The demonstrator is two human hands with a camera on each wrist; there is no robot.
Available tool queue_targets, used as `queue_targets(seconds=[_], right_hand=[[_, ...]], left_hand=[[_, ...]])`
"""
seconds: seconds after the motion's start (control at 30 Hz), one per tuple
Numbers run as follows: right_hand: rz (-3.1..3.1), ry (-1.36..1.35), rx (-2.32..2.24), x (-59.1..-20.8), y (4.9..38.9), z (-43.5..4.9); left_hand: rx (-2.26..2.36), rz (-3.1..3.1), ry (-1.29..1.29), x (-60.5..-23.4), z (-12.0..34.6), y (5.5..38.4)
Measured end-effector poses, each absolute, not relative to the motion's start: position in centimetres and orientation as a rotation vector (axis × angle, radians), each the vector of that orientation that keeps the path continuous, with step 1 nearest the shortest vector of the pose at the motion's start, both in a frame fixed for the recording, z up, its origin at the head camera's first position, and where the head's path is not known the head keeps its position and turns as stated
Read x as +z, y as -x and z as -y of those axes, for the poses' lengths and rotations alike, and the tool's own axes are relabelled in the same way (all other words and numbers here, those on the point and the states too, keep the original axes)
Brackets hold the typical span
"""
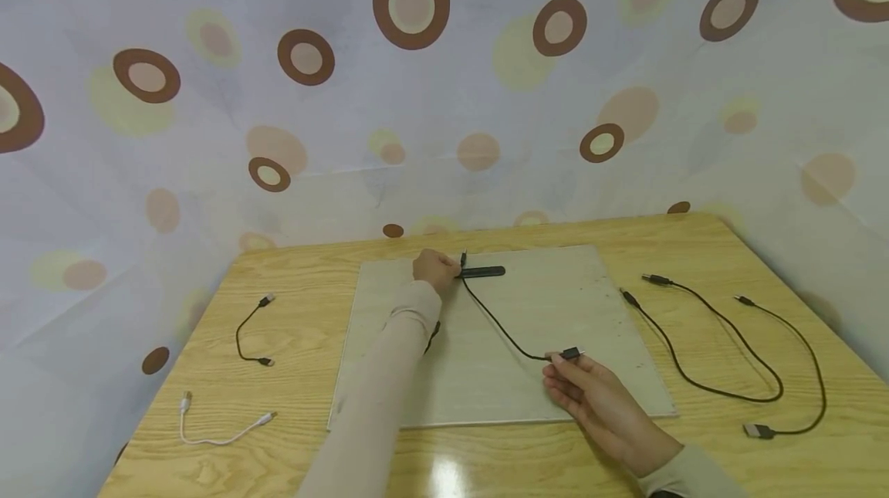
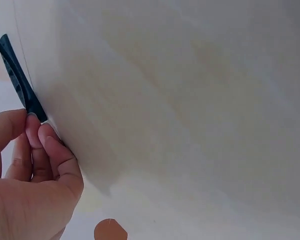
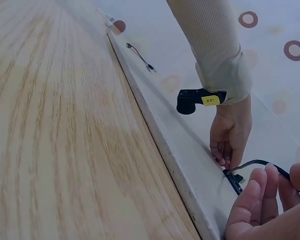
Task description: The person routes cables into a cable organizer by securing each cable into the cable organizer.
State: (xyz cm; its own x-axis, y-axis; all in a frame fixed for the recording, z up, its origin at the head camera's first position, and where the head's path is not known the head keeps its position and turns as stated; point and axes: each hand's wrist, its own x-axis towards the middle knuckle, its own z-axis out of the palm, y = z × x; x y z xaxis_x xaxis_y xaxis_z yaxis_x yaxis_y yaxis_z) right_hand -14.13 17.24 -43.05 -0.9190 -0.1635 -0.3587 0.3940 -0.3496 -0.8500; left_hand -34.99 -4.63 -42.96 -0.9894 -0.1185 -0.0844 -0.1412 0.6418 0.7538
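Observation:
My left hand [image 1: 435, 269] is at the left end of a flat black strip [image 1: 486, 272] on a pale board. In the left wrist view, its thumb and fingertips pinch a black cable [image 2: 1, 46] against that end of the dark strip [image 2: 37, 109]. One plug [image 1: 464, 258] of this cable stands just beyond the fingers. From there the cable [image 1: 501, 328] runs slackly to my right hand [image 1: 604, 405], which pinches it just behind its other plug [image 1: 572, 353]. The right wrist view shows the cable [image 3: 260, 162] bowing between both hands.
Partly hidden by the left forearm, another black cable end [image 1: 434, 332] lies on the pale board [image 1: 500, 398]. A short black cable [image 1: 238, 334] and a white cable [image 1: 215, 442] lie on the left of the wooden table; longer black cables [image 1: 729, 392] lie right. A patterned curtain [image 1: 444, 112] stands behind.

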Motion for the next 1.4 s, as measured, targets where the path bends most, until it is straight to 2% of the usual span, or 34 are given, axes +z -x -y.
queue_targets(seconds=[0.43, 0.8, 1.4], right_hand=[[-1.549, -0.318, -2.301, -43.0, 14.1, -17.1], [-1.551, -0.328, -2.304, -43.2, 13.9, -17.1], [-1.64, -0.355, -2.331, -42.8, 13.4, -17.5]], left_hand=[[1.298, -2.851, 0.219, -43.2, 4.2, 34.8], [1.379, -2.73, 0.168, -44.3, 5.7, 35.4], [1.433, -2.669, 0.104, -43.6, 5.3, 34.9]])
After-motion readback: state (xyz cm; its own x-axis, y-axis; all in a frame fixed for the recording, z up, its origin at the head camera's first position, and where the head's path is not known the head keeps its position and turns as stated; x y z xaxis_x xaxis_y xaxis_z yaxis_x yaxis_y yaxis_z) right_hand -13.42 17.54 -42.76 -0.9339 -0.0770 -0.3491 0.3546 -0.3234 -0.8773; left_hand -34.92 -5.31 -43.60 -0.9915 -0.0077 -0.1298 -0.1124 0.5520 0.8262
